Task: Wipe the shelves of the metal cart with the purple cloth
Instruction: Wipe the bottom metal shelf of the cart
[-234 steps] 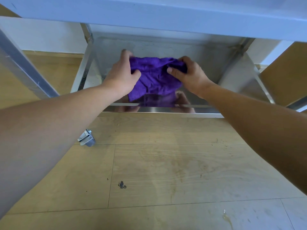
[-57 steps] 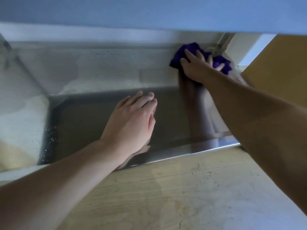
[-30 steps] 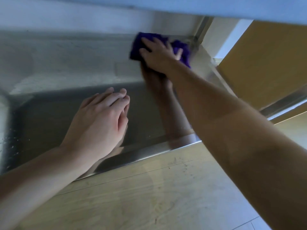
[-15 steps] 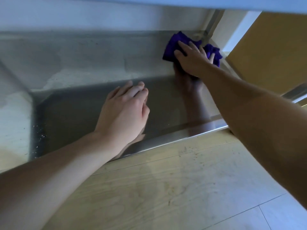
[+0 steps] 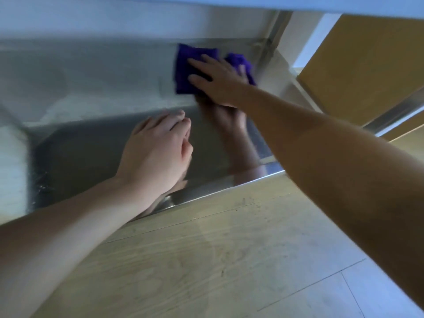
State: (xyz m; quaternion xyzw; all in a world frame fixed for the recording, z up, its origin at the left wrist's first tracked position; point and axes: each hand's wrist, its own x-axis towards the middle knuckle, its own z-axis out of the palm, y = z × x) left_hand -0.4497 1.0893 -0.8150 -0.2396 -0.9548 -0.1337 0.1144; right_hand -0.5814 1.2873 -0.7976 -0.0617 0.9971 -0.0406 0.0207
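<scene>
Looks like some indoor room, can't tell which: pale wood-plank floor (image 5: pixel 229 260), white wall (image 5: pixel 305 26), steel cart shelf (image 5: pixel 91 145) at 12 o'clock.

We see a dim, bluish scene beneath the upper shelf (image 5: pixel 206 0), with the brightest light on the wooden floor (image 5: pixel 229 260) in front. The purple cloth (image 5: pixel 184 72) and the right hand (image 5: pixel 220 84) are smeared with blur. The lower shelf (image 5: pixel 80 161) gives back dark reflections of both forearms, and straight lines bow toward the edges, where the left side goes soft.
</scene>
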